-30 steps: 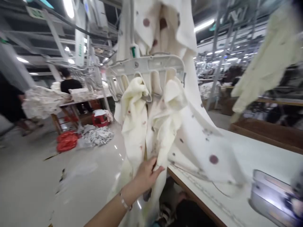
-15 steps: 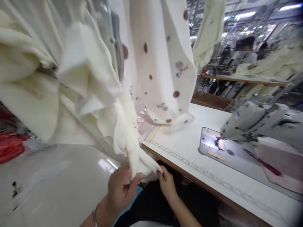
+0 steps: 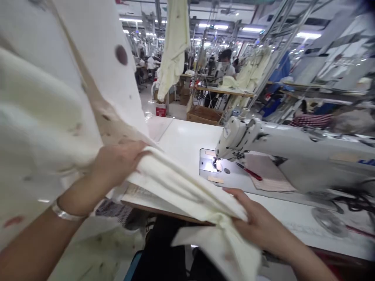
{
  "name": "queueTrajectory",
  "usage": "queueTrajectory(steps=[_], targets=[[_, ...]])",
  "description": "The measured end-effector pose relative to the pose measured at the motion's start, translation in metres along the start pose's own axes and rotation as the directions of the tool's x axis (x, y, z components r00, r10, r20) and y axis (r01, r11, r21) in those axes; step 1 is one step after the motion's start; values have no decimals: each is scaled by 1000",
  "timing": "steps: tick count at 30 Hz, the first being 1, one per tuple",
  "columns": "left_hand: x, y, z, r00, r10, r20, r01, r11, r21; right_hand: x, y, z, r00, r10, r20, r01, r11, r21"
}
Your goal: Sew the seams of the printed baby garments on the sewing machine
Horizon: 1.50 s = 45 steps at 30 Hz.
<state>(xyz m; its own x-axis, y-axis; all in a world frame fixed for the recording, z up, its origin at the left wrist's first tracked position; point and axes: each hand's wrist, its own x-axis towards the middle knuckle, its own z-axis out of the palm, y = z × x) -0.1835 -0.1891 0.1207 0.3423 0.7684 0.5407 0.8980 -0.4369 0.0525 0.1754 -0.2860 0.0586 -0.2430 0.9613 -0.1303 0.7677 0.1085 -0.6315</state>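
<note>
A length of cream fabric (image 3: 187, 187) is stretched between my two hands, above the front edge of the white sewing table (image 3: 178, 136). My left hand (image 3: 117, 160), with a bracelet at the wrist, is closed around its upper left part. Lower right, my right hand (image 3: 252, 218) grips the other part, and a loose end hangs below. More cream fabric with dark spots (image 3: 117, 89) hangs at the left, close to my left hand. Beyond my right hand stands a white sewing machine (image 3: 263, 136), its lamp lit over the needle plate.
Red-handled snips (image 3: 252, 172) and a folded pinkish cloth (image 3: 269, 171) lie by the machine. A cardboard box (image 3: 205, 115) stands behind the table. Farther back, a person (image 3: 225, 68) sits at another table, and a cream garment (image 3: 175, 47) hangs overhead.
My view has turned right. My hands have moved up and apart, drawing the cream fabric from the hanging pile across the table's front edge.
</note>
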Motion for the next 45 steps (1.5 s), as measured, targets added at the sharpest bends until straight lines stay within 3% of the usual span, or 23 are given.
queueTrajectory(steps=[1, 3, 5, 7, 9, 11, 14, 17, 20, 24, 27, 31, 35, 38, 40, 43, 44, 45], targets=[[8, -11, 7, 997, -34, 63, 31, 998, 55, 0, 20, -11, 999, 30, -31, -31, 998, -57], [17, -23, 23, 993, -27, 118, 11, 991, 135, -4, 52, -28, 972, 46, -230, -102, 965, -240], [14, -21, 41, 997, -2, 76, -7, 993, 120, -11, 68, -35, 895, -10, -445, -176, 911, -374], [0, -12, 57, 985, 115, 129, -119, 993, 22, -20, 69, -28, 829, -100, -551, -158, 902, -401], [-21, -3, 71, 922, 260, 285, -227, 963, -145, -29, 60, -11, 837, -199, -510, -15, 923, -384], [-42, 0, 81, 852, 352, 388, -249, 924, -291, -35, 53, 8, 874, -311, -373, 148, 902, -406], [-60, -5, 88, 852, 339, 400, -201, 916, -348, -34, 60, 23, 888, -416, -196, 279, 826, -490], [-58, 2, 86, 860, 298, 413, -161, 929, -334, -27, 77, 21, 865, -441, -239, 276, 816, -508], [-50, 34, 85, 873, 324, 364, -206, 922, -328, -23, 84, 14, 846, -424, -323, 263, 860, -438], [-42, 80, 92, 827, 449, 339, -289, 856, -428, -24, 72, 8, 865, -321, -385, 204, 927, -314], [-33, 90, 96, 827, 422, 371, -191, 832, -520, -25, 60, 0, 879, -215, -426, 157, 973, -166], [-19, 85, 90, 800, 351, 487, 30, 787, -616, -25, 51, -10, 907, -48, -419, 54, 999, 2], [-4, 84, 73, 754, 252, 607, 262, 732, -629, -26, 46, -17, 922, 38, -385, -30, 999, 29], [16, 87, 52, 717, 228, 659, 399, 641, -655, -32, 42, -34, 991, 83, -103, -82, 997, 12], [32, 86, 34, 641, 319, 698, 416, 619, -666, -37, 42, -52, 990, 92, 107, -86, 995, -54], [45, 80, 8, 533, 421, 734, 297, 718, -629, -36, 48, -75, 988, 46, 147, -4, 962, -273], [42, 77, 2, 534, 392, 750, 233, 784, -575, -30, 50, -76, 992, 17, 125, 31, 928, -371], [36, 76, -2, 564, 325, 759, 165, 857, -489, -21, 50, -74, 994, -16, 105, 64, 881, -468]])
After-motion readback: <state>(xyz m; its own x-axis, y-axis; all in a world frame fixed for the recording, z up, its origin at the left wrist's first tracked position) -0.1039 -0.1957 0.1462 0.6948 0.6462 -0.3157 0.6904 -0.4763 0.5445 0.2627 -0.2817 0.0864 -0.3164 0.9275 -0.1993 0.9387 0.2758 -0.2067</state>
